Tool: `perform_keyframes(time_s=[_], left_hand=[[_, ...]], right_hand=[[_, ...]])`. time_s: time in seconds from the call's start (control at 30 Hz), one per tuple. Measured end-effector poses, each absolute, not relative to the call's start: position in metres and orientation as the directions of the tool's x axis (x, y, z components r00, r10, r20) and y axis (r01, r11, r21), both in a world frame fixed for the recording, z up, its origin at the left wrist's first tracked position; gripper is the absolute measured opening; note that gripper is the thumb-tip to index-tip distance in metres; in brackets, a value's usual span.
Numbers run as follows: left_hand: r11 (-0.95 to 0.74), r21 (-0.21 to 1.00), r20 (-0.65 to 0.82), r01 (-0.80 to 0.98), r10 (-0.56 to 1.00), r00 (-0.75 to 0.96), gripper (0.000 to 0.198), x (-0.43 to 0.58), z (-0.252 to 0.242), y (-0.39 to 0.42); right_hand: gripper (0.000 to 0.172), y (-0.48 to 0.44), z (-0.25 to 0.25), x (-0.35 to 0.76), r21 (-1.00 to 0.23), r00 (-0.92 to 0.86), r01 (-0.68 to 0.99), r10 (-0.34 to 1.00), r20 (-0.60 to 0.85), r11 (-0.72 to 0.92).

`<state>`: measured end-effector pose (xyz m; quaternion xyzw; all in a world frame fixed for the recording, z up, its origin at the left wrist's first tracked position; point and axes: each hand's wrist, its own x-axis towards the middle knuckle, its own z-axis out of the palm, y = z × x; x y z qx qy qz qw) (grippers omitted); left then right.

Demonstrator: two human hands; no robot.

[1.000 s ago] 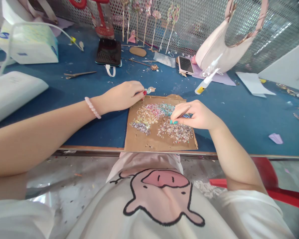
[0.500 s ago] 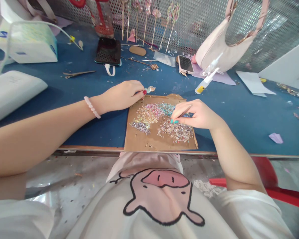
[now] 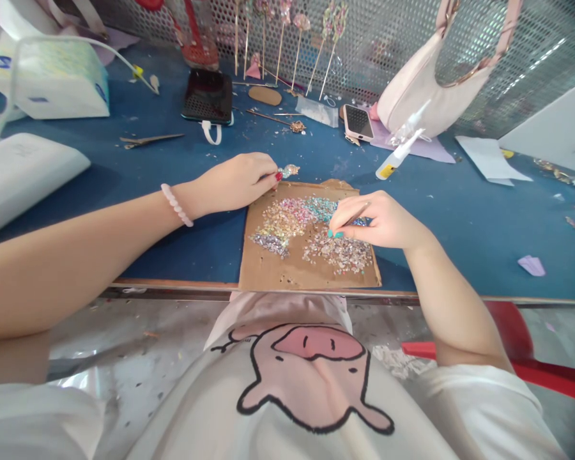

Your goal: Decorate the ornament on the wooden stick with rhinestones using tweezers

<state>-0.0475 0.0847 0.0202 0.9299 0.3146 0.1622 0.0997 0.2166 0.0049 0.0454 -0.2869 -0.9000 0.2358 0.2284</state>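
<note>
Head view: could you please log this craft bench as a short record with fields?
surface: blue table
work mat: cardboard sheet strewn with sequins
left hand: fingers pinch a small sparkly ornament at the cardboard's far edge
right hand: holds a thin stick, tip down in the sequins
behind: glue bottle, two phones, pink handbag

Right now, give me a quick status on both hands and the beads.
Left hand pinching a small sparkly piece at the cardboard edge. Right hand holding a thin stick, tip in the beads. Nothing blocking.
</note>
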Motion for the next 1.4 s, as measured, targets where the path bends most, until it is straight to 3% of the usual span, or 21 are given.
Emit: perform_keyframes(time_s=[0.13,0.33,0.5,0.73,1.4], left_hand=[[-0.751,0.397,0.248,0.527,0.641,0.726,0.045,-0.0485,0.0175,0.0876],[-0.764,0.335,0.238,0.552,0.635,0.735,0.036,-0.0486,0.0143,0.0908],[-0.761,0.379,0.259,0.527,0.634,0.729,0.031,-0.049,0.015,0.09],[-0.765,0.34,0.261,0.547,0.636,0.726,0.046,-0.0493,0.0101,0.0941],[-0.754,0.378,0.235,0.537,0.64,0.732,0.044,-0.0495,0.0177,0.0879]], right_hand=[[0.012,0.0049,0.0453,0.2163,-0.548,-0.735,0.405,0.618,0.281,0.732],[0.012,0.0049,0.0451,0.2167,-0.543,-0.728,0.402,0.617,0.299,0.737],[0.011,0.0048,0.0447,0.216,-0.566,-0.736,0.394,0.617,0.277,0.724],[0.009,0.0046,0.0418,0.2165,-0.598,-0.727,0.402,0.639,0.253,0.694],[0.012,0.005,0.0429,0.2161,-0.572,-0.739,0.396,0.619,0.266,0.718]])
